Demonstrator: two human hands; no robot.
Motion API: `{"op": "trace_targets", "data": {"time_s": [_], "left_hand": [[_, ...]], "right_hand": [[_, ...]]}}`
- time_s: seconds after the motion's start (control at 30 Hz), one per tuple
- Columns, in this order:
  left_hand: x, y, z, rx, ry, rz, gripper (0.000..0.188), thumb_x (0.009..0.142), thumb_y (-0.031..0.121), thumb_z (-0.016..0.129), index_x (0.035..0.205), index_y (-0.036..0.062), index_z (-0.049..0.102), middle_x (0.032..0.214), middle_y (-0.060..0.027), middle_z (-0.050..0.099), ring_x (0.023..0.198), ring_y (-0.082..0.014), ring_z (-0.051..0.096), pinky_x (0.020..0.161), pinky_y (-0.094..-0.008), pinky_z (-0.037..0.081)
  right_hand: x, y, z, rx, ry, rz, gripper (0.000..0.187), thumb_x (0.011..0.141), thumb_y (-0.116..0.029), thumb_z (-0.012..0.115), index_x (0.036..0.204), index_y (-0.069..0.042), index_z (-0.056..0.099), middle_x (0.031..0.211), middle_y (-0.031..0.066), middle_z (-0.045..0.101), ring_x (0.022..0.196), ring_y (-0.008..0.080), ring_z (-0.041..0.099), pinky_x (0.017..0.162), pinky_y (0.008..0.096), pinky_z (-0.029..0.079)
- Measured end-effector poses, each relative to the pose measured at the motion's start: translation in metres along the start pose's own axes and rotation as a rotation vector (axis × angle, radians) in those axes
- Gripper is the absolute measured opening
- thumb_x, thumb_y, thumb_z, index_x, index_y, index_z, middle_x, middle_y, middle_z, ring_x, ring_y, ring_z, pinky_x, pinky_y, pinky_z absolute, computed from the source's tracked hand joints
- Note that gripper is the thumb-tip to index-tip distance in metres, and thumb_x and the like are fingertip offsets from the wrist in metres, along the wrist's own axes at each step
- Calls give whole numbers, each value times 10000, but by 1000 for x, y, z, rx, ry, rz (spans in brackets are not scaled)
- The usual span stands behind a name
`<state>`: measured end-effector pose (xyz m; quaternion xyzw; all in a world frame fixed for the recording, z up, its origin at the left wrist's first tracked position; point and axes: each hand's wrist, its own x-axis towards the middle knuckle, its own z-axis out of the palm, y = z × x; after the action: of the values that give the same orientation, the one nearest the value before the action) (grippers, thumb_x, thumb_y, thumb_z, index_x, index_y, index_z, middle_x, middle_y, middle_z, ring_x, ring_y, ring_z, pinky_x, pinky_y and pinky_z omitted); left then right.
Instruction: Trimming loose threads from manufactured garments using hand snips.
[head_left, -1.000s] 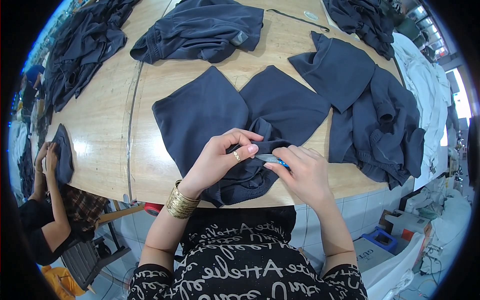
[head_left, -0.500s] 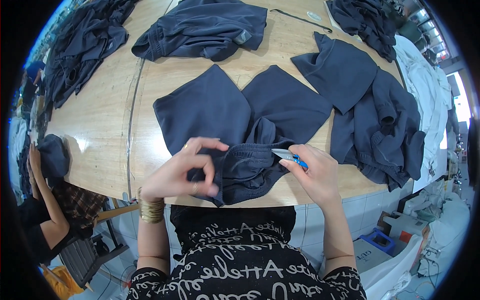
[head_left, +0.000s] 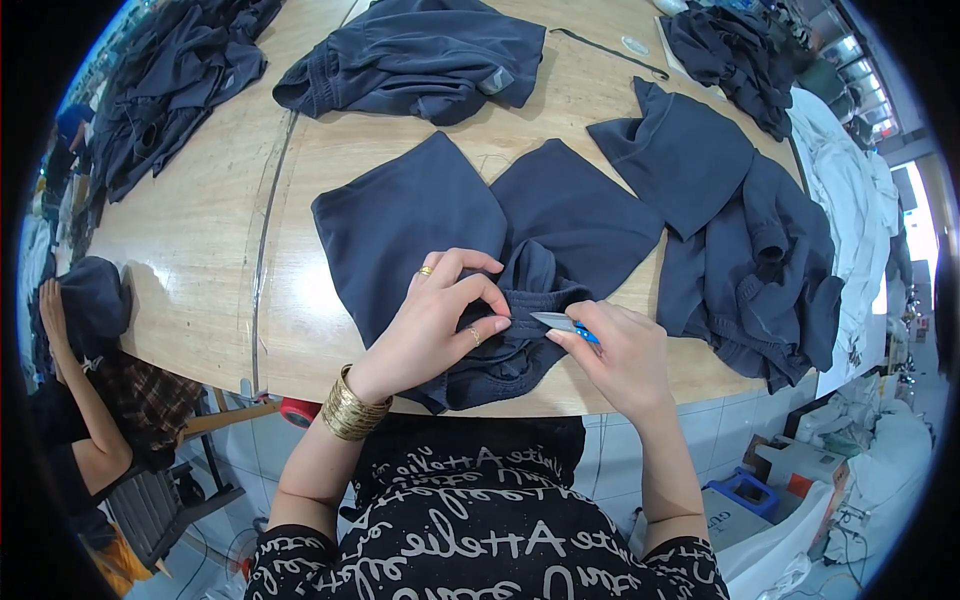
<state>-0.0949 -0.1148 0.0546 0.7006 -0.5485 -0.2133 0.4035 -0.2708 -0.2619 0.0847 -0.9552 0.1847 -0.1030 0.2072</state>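
Observation:
Dark navy shorts (head_left: 415, 200) lie in front of me, legs pointing away and the gathered elastic waistband (head_left: 545, 300) toward me. My right hand (head_left: 625, 355) is closed round a pair of thread snips (head_left: 556, 321) with blue handles, their pointed metal blades aimed left over the waistband. My left hand (head_left: 440, 315) rests on the waistband close to the snips' tip. Its thumb and forefinger are pinched together; whether cloth or a thread is between them is too small to tell.
More dark garments lie on the wooden table (head_left: 190, 290): one pair of shorts (head_left: 420, 60) at the back, a heap (head_left: 760, 260) to the right, another pile (head_left: 185, 85) far left. White cloth (head_left: 845, 190) hangs at the right edge. At left, a co-worker's hand (head_left: 52, 310) touches dark fabric.
My left hand has moved right and onto the waistband, its fingers closing into a pinch. The snips have shifted slightly left and down.

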Motion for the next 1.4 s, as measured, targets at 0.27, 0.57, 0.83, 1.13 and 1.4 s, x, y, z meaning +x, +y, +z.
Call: {"op": "trace_targets", "data": {"time_s": [0.27,0.57,0.83,1.13,1.4], "left_hand": [[1,3,-2,-108,-25,-26,75,839,134,674,860,85,620,1185,-74,524,1039,-269,458,940,-369,362],[-8,4,0,-155,-18,-34,78,834,138,685,868,88,637,1194,-66,530,1086,-264,457,963,-359,359],[-12,5,4,-164,27,-40,81,823,130,694,866,87,641,1188,-59,538,1093,-263,467,962,-362,370],[-14,6,6,-174,56,-48,86,816,129,699,863,83,644,1207,-62,545,1093,-258,483,954,-358,388],[-15,5,10,-220,77,-43,92,810,124,706,848,77,637,1213,-70,550,1088,-263,498,944,-359,399]], "right_hand": [[1,2,7,-67,49,-125,231,809,-310,679,821,-106,571,681,23,527,624,193,556,567,313,440],[2,-1,6,-101,36,-174,218,790,-287,693,836,-111,575,700,15,523,649,179,552,579,304,436],[1,-2,4,-142,47,-183,218,789,-287,690,846,-110,575,701,15,514,666,179,546,600,305,427],[0,-6,8,-116,32,-157,217,798,-294,681,844,-113,570,697,18,501,654,181,535,592,308,425],[-1,-6,13,-132,63,-158,216,806,-304,672,834,-120,564,696,7,501,648,171,528,578,304,416]]}}
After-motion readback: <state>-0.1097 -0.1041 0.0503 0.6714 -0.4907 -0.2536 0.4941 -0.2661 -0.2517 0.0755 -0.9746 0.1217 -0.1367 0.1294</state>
